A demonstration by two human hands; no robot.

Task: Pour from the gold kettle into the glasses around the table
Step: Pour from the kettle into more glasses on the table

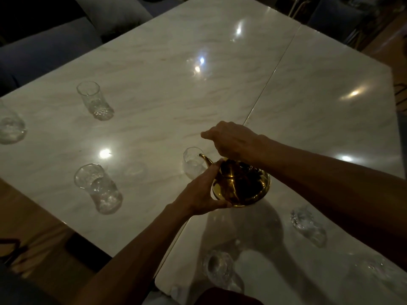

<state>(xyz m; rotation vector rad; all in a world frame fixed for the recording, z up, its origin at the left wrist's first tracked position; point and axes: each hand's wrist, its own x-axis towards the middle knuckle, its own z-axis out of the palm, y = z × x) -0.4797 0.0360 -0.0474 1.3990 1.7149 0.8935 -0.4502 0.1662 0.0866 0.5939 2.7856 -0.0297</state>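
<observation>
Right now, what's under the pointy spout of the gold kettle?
A clear glass stands under the spout's tip. The gold kettle and left hand hide part of it, and it is too dim to tell if anything is inside.

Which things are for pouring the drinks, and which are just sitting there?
For the job: gold kettle, left hand holding it, right hand above it, glass by the spout, far glass, near-left glass, right glass, table.
Just lying about: grey cushion, blue seat.
</observation>
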